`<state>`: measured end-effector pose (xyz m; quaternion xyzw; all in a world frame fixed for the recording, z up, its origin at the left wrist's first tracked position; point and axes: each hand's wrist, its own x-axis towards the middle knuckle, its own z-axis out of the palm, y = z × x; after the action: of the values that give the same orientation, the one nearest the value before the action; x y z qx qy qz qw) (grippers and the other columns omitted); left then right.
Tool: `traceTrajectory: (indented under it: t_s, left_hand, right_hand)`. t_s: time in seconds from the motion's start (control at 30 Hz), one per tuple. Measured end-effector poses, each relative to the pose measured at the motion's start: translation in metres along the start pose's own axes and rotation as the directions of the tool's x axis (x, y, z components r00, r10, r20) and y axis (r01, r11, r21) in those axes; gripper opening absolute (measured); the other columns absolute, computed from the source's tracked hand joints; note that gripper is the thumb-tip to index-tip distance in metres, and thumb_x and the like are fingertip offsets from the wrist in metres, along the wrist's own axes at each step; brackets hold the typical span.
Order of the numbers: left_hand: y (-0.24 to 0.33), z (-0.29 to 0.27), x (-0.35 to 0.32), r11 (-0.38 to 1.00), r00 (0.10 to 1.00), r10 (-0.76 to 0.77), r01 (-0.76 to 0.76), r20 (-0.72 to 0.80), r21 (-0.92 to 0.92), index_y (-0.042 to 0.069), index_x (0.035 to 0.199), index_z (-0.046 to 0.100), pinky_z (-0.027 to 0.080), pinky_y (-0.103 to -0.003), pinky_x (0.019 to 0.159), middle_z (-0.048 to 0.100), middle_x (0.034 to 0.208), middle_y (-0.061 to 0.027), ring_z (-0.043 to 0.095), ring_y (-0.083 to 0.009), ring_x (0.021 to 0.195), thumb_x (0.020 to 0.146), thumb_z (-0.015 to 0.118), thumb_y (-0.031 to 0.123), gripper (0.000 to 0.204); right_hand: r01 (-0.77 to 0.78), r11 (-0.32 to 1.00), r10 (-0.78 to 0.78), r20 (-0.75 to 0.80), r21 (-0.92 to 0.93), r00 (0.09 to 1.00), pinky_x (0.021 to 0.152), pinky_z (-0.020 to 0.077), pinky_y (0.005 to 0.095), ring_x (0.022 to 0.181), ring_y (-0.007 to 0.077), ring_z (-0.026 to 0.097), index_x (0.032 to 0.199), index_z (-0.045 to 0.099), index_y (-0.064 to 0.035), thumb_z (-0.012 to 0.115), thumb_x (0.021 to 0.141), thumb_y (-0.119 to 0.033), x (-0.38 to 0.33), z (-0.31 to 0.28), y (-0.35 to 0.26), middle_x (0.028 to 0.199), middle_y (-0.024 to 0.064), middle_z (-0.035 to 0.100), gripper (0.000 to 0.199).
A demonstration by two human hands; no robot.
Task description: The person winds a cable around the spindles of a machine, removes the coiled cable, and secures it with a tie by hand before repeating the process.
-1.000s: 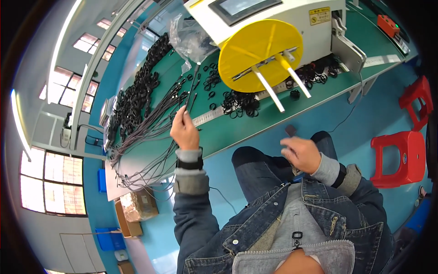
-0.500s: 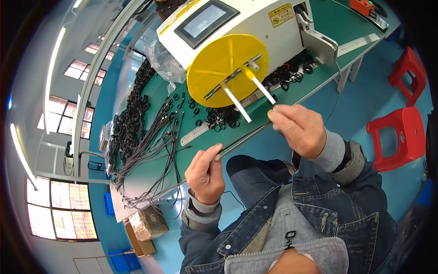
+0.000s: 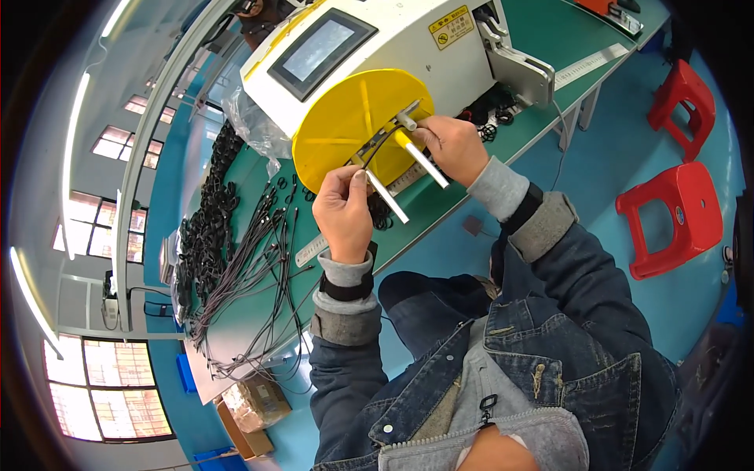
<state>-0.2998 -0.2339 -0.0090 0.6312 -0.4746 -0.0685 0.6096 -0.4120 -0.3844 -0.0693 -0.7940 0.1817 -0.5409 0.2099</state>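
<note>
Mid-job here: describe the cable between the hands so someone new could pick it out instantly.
Find the white boxy machine on the green tabletop, then the round yellow disc on its near side. At that disc, the bare left hand and bare right hand pinch a thin black cable. Unlike the long, loose dark cables spread across the tabletop, it is the only one held.

A yellow rectangular warning label (image 3: 450, 27) with dark print and symbols sits on the white box-shaped machine (image 3: 440, 78); fine graduations line the flat silver ruler (image 3: 591, 64); a small blue emblem (image 3: 679, 213) marks the red plastic stool (image 3: 700, 228)
</note>
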Motion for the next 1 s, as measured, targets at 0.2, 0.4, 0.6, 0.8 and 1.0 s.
traceTrajectory:
  t_s: [0.2, 0.4, 0.6, 0.8, 1.0]
  left_hand:
    - [0.002, -0.005, -0.013, 0.997, 0.997, -0.071, 0.071, -0.003, -0.028, -0.004, 0.091, 0.059, 0.040, -0.018, 0.054, 0.057, 0.070, -0.0003, 0.049, -0.0049, 0.061, 0.085, 0.056, 0.003, 0.010]
    - [-0.006, -0.019, -0.022, 0.997, 0.996, 0.007, 0.000, -0.086, 0.081, -0.003, 0.094, 0.062, 0.042, -0.021, 0.054, 0.059, 0.071, -0.0027, 0.051, -0.0074, 0.061, 0.083, 0.059, 0.002, 0.013]
    - [0.016, -0.033, -0.025, 0.828, 0.937, 0.349, -0.297, -0.022, 0.476, 0.001, 0.095, 0.064, 0.042, -0.024, 0.052, 0.058, 0.069, -0.0085, 0.052, -0.0125, 0.057, 0.079, 0.064, 0.003, 0.016]
    - [0.023, -0.039, -0.037, 0.780, 0.929, 0.369, -0.329, 0.034, 0.533, 0.001, 0.097, 0.064, 0.041, -0.024, 0.051, 0.056, 0.067, -0.0086, 0.050, -0.0141, 0.055, 0.078, 0.065, 0.004, 0.019]
    - [0.028, -0.030, -0.055, 0.821, 0.952, 0.306, -0.274, 0.019, 0.500, 0.001, 0.099, 0.064, 0.040, -0.024, 0.050, 0.053, 0.065, -0.0074, 0.048, -0.0138, 0.053, 0.080, 0.064, 0.005, 0.019]
  right_hand:
    - [-0.242, 0.968, 0.247, -0.080, 0.066, 0.966, 0.053, 0.0463, 0.0325, 0.058, 0.0285, 0.058, 0.081, 0.061, -0.0009, 0.061, 0.078, -0.014, -0.039, -0.022, 0.005, 0.069, 0.0147, 0.060, 0.013]
    - [-0.349, 0.936, 0.345, 0.063, 0.056, 0.936, 0.050, 0.0443, 0.0315, 0.053, 0.0258, 0.057, 0.078, 0.061, -0.0004, 0.060, 0.078, -0.012, -0.089, -0.044, 0.004, 0.063, 0.0137, 0.059, 0.012]
    - [-0.457, 0.885, 0.426, 0.238, 0.092, 0.873, 0.048, 0.0422, 0.0295, 0.049, 0.0205, 0.055, 0.077, 0.061, 0.0007, 0.060, 0.077, -0.011, -0.116, -0.053, -0.002, 0.059, 0.0126, 0.057, 0.012]
    - [-0.463, 0.880, 0.408, 0.338, 0.101, 0.848, 0.047, 0.0413, 0.0289, 0.049, 0.0181, 0.053, 0.077, 0.061, 0.0014, 0.059, 0.078, -0.010, -0.124, -0.051, -0.007, 0.058, 0.0118, 0.057, 0.012]
    - [-0.539, 0.835, 0.449, 0.431, 0.109, 0.783, 0.047, 0.0409, 0.0283, 0.049, 0.0155, 0.052, 0.077, 0.061, 0.0016, 0.059, 0.078, -0.011, -0.128, -0.053, -0.013, 0.057, 0.0096, 0.056, 0.013]
